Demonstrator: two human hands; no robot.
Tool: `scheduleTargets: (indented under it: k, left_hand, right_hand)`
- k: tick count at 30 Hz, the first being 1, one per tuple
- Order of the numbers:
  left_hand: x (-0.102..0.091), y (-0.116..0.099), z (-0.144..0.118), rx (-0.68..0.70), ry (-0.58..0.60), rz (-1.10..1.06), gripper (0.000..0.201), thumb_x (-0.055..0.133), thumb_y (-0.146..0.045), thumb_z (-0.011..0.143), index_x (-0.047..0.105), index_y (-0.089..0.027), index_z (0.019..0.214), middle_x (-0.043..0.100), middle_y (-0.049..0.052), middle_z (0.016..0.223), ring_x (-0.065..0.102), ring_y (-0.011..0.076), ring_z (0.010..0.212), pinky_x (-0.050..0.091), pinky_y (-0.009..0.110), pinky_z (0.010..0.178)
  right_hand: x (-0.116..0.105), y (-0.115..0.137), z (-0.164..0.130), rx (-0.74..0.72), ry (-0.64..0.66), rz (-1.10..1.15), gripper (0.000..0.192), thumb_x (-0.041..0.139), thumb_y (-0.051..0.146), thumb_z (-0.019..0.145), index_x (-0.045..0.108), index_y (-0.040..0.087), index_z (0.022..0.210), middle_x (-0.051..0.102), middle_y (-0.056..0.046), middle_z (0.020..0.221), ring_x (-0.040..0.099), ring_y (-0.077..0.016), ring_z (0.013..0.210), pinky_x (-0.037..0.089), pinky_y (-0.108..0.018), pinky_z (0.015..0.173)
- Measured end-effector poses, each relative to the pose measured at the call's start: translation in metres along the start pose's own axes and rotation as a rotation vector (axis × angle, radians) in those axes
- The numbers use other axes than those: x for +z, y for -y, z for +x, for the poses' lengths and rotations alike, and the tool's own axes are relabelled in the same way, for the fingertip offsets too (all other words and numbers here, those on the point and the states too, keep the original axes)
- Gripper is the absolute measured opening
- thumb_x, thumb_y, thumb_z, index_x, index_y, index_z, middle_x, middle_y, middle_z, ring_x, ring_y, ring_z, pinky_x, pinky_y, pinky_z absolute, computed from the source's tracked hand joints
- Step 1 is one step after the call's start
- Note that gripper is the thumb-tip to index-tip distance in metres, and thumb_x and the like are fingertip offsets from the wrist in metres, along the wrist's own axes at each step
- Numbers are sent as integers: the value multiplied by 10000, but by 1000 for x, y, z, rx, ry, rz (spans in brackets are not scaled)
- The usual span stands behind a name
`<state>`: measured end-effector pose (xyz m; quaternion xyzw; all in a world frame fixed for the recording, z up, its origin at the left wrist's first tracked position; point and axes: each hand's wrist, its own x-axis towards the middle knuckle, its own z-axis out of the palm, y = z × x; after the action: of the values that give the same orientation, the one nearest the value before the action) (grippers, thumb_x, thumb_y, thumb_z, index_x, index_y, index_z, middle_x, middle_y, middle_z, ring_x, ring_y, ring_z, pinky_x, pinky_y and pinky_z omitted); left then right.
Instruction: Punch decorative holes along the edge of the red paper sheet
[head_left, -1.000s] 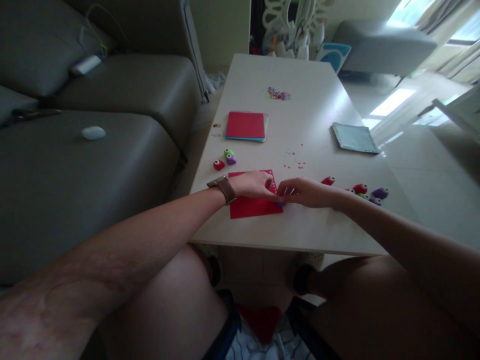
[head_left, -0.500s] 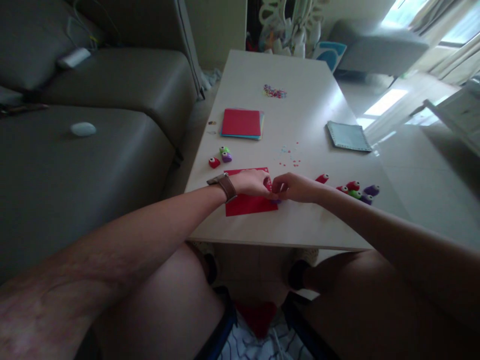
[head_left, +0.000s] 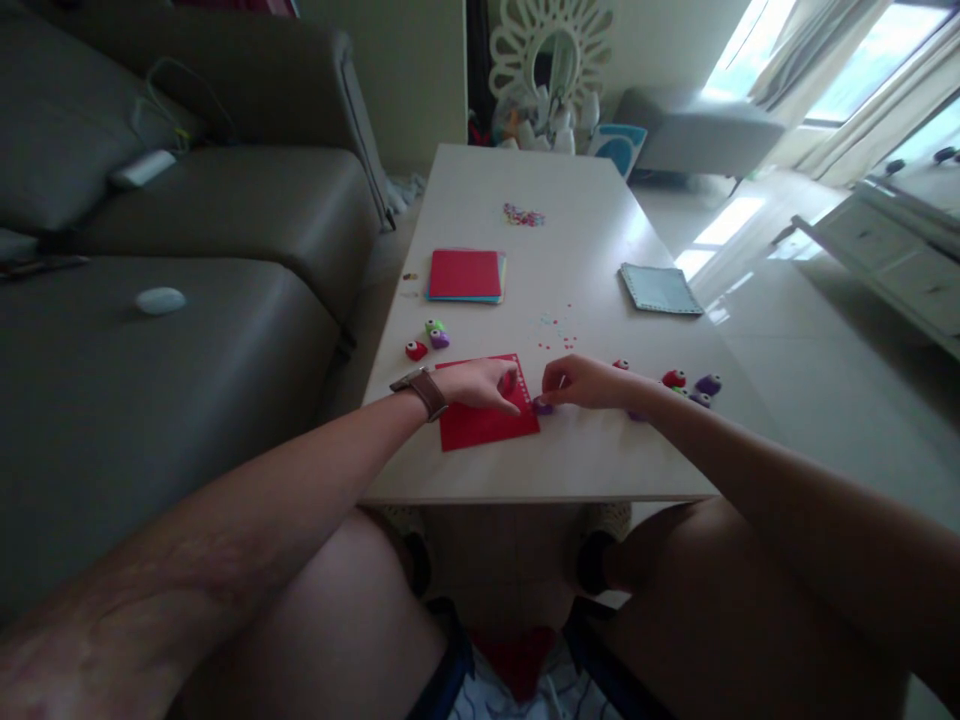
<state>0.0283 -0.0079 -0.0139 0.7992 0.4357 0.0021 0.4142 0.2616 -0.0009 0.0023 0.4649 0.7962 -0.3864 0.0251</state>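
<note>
Head view: one red sheet [head_left: 487,420] lies flat at the near edge of the pale table [head_left: 600,250], a row of small punched holes along its far edge. The left hand [head_left: 480,383], a brown-strapped watch [head_left: 421,390] on its wrist, rests palm down on the sheet's far right corner with fingers stretched toward the right edge; it presses rather than grasps, nothing closed in it. The right hand [head_left: 581,382] sits just beside it, fingers curled down onto one small purple punch [head_left: 542,406] that touches the sheet's right edge; how firmly the fingers close on it cannot be told, as the hand hides most of it. Left of the sheet stand three small punches [head_left: 427,338]: one red, one green, one purple, close together. Right of the right hand lies another cluster [head_left: 686,384], where at least one red and two purple punches can be counted, with another red one behind the hand; the forearm hides part of the group. Farther up the table are one stack of coloured paper [head_left: 465,275] with red on top, one pale blue sheet [head_left: 660,290], one heap of confetti [head_left: 523,214] and a scatter of dots [head_left: 556,325]. One grey sofa [head_left: 187,250] runs along the left.
</note>
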Motion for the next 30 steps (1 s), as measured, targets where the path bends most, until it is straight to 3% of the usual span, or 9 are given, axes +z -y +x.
scheduleTargets:
  k: [5,8,13,17,22,26,30]
  left_hand:
    - [3,7,1,36,-16,-1,386,805,-387,650,523,-230,863,616,-2,804,555,184,728,396,301,628]
    - [4,7,2,24,-8,4,393,813,-381,651,519,-226,860,604,-9,793,555,180,730,390,296,624]
    - [4,8,3,30,-5,-5,390,818,-379,656,515,-222,846,602,-11,783,547,175,713,367,295,612]
    - [6,11,4,34,-4,-26,382,818,-381,648,520,-223,829,599,-15,779,543,174,712,358,302,613]
    - [6,12,5,39,1,-32,376,817,-378,647,524,-220,823,596,-17,778,534,170,707,354,303,618]
    - [6,10,4,44,1,-51,363,813,-366,657,524,-218,819,587,-19,766,524,164,688,353,303,607]
    - [6,8,2,30,-15,-32,347,807,-349,665,522,-218,814,587,-16,760,527,168,694,355,303,607]
  right_hand:
    - [-5,-3,-7,39,-47,-19,215,722,387,797,695,200,899,740,-73,911,658,-193,792,478,-297,664]
    - [-3,-3,-5,-46,-57,-112,242,754,286,743,710,192,962,733,-65,937,655,-191,833,480,-291,716]
    - [-7,-3,-4,-159,-75,-336,138,668,244,795,717,207,919,728,-45,885,609,-173,758,426,-300,690]
    - [-20,-8,-11,-71,-128,-465,70,653,271,768,667,218,812,707,-53,824,567,-181,697,368,-316,607]
    - [-28,-14,-18,67,-81,-600,58,635,248,732,628,227,786,678,-61,764,538,-187,636,307,-330,540]
    - [-31,-11,-22,80,-44,-709,96,633,213,748,645,216,843,697,-106,853,607,-240,765,367,-343,591]
    - [-28,-1,-25,-74,-82,-584,247,628,136,751,658,227,979,708,-114,1002,637,-255,909,465,-350,737]
